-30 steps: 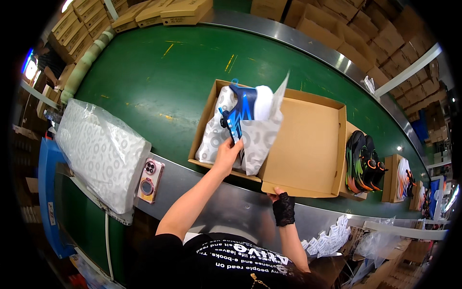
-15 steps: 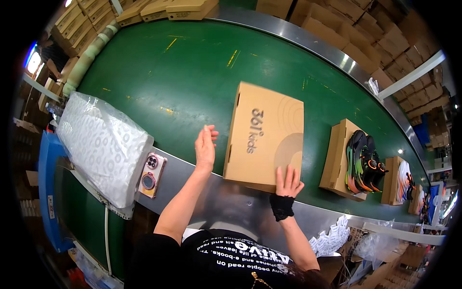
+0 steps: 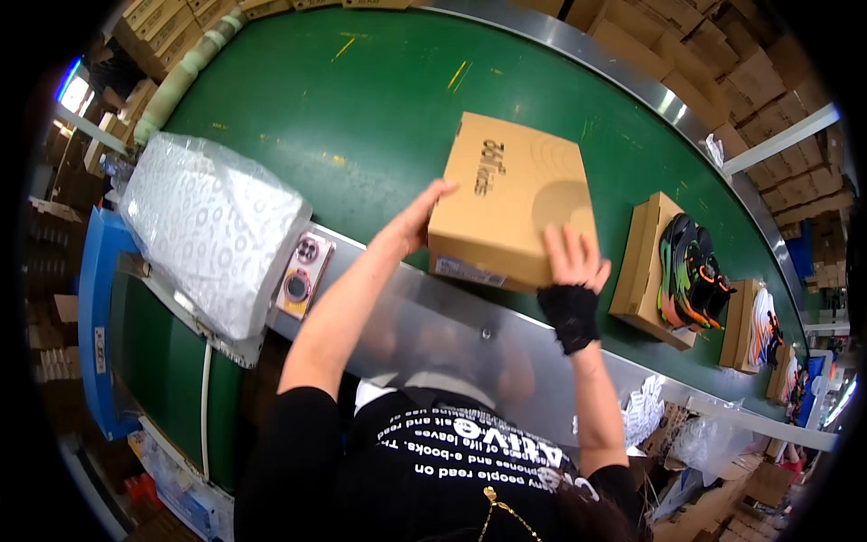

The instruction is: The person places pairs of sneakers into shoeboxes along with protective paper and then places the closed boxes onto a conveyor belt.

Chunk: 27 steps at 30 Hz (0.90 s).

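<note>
A closed tan cardboard shoe box lies on the green conveyor belt close to its metal near edge. My left hand presses against the box's left side, fingers stretched along it. My right hand, with a black wrist wrap below it, lies flat on the lid's near right corner. Both hands grip the box between them.
To the right, a second box carries a pair of black, green and orange shoes; further boxes with shoes follow along the belt. A wrapped stack of white paper and a pink phone sit at my left. Stacked cartons line the far side.
The open box with shoes and wrapping paper got its lid shut. Both hands then moved onto the closed box, the left from the air to its side, the right onto the lid.
</note>
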Motion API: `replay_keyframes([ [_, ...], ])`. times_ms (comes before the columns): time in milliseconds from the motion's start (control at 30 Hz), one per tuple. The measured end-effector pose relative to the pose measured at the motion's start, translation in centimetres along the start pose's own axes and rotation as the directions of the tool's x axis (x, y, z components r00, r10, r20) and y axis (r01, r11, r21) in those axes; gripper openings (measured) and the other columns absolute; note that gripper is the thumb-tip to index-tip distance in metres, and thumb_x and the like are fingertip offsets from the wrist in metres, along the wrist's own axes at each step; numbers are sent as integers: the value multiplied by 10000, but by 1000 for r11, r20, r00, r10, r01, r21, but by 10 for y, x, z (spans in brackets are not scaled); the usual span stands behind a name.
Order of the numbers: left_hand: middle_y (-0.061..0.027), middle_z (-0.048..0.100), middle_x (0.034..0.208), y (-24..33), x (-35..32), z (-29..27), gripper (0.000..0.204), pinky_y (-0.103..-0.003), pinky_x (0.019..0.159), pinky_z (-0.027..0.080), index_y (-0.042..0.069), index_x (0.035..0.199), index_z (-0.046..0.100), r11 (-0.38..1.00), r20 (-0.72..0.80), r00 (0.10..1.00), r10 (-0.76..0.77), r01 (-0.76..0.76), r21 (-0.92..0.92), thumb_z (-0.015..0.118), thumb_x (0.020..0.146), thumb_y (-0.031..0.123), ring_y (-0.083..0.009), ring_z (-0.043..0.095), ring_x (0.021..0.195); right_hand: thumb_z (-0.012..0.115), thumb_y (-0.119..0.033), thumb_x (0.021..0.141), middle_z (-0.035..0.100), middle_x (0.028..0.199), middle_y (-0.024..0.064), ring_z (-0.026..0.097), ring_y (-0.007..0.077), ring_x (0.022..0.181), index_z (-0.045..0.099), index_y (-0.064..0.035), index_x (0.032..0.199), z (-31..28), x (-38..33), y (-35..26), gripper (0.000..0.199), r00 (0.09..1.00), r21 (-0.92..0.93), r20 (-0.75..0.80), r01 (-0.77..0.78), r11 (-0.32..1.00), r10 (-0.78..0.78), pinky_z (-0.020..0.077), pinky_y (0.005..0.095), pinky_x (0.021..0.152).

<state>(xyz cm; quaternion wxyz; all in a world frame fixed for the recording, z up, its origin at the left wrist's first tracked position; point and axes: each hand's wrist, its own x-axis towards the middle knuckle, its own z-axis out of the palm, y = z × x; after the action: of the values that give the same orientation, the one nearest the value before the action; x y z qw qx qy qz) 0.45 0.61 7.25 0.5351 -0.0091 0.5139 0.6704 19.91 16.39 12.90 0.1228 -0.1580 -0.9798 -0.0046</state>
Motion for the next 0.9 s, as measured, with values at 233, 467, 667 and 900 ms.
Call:
replay_keyframes([
  [233, -103, 496, 1133, 26, -122, -37, 638, -369, 807, 403, 95, 1186, 441, 926, -205, 942, 264, -307, -219, 489, 714, 521, -220, 482, 1014, 591, -60, 649, 381, 1241, 171, 393, 318, 1108, 391, -44, 1220, -28, 20, -20, 605, 919, 429, -392, 157, 889, 27, 299, 399, 923],
  [467, -48, 551, 1013, 4, -291, -116, 511, -332, 732, 445, 103, 1092, 501, 619, -654, 610, 447, -739, -266, 473, 752, 483, -189, 531, 882, 666, -326, 651, 359, 1264, 161, 329, 316, 1170, 373, -104, 1240, 92, -97, -6, 694, 945, 279, 322, -40, 960, -54, 236, 518, 930],
  [667, -59, 508, 1073, -27, -372, -192, 542, -469, 806, 406, 160, 1146, 465, 402, -825, 367, 429, -896, -190, 468, 707, 477, -235, 470, 1019, 668, -443, 591, 421, 1230, 99, 364, 253, 1157, 392, -122, 1223, 113, -117, -9, 761, 883, 192, 467, -151, 970, 45, 219, 526, 915],
  [900, -172, 236, 1327, -82, -347, -283, 934, -506, 862, 371, 181, 1345, 41, 511, -982, 186, -18, -843, -169, 603, 668, 495, -329, 352, 1146, 632, -485, 626, 432, 1194, 114, 372, 252, 1148, 403, -128, 1205, 109, -104, -11, 718, 898, 156, 436, -146, 977, 65, 237, 566, 912],
])
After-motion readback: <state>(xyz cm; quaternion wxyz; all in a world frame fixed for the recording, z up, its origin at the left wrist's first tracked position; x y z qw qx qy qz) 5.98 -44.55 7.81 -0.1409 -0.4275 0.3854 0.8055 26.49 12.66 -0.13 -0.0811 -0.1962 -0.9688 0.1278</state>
